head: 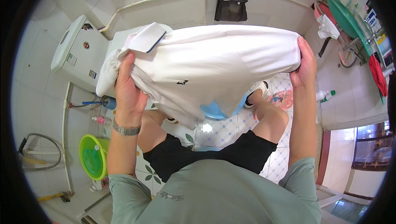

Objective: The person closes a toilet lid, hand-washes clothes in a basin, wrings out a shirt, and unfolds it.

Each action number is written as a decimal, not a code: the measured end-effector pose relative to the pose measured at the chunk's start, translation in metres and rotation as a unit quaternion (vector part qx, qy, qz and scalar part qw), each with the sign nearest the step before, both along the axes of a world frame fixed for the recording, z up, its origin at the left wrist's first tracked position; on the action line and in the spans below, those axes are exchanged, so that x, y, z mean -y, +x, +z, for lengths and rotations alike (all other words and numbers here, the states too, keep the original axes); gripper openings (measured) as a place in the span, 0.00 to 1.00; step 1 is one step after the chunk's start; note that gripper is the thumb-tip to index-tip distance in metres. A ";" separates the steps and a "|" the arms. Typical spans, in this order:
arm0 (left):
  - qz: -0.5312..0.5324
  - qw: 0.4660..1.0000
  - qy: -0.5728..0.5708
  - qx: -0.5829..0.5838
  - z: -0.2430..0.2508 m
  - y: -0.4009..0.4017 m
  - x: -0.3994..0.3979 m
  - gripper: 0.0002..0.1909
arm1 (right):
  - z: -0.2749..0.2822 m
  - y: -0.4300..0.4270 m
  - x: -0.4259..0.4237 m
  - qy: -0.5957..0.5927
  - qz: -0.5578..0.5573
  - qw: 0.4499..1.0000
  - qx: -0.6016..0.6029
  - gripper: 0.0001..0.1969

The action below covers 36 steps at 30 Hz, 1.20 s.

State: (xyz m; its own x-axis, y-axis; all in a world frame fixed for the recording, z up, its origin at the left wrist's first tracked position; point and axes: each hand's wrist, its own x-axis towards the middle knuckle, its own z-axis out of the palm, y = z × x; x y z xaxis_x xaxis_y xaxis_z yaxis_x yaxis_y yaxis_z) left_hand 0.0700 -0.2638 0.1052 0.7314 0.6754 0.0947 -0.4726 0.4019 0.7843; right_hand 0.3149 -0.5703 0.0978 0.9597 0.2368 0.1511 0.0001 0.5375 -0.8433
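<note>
A white collared shirt (210,60) with a small dark emblem on it is stretched between my two hands. My left hand (128,91), with a metal-banded watch (126,128) on the wrist, grips the bunched cloth beside the dark-edged collar (148,38). At the other end, my right hand (304,63) holds the dark-trimmed edge of the shirt. Beneath the cloth, a light blue basin (213,111) shows in part on the tiled floor between my legs; the shirt hides the rest of it.
A white toilet (74,53) stands at the left, near a blue brush holder (109,102) and a lime-green bucket (103,143). A black bag (231,7) hangs on the far wall. At the right are a green glass washbasin counter (346,16) and a green-capped bottle (324,96).
</note>
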 end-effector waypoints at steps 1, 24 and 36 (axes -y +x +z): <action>0.003 1.000 0.006 0.002 0.001 0.000 0.002 0.18 | -0.001 0.000 -0.001 0.000 -0.001 1.000 -0.003 0.11; -0.066 0.995 0.008 -0.078 -0.017 0.008 -0.015 0.17 | 0.004 0.022 0.007 0.036 0.008 0.999 -0.040 0.12; -0.077 0.995 -0.058 -0.027 -0.028 0.001 -0.002 0.22 | -0.002 0.014 0.012 0.031 0.029 0.998 -0.051 0.12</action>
State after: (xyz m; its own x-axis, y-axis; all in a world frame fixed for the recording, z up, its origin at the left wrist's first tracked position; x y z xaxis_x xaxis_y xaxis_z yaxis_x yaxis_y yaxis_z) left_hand 0.0712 -0.2618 0.0773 0.8293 0.5584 -0.0197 -0.3569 0.5565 0.7503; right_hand 0.3289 -0.5826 0.0957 0.9559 0.2852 0.0698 -0.1160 0.5852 -0.8025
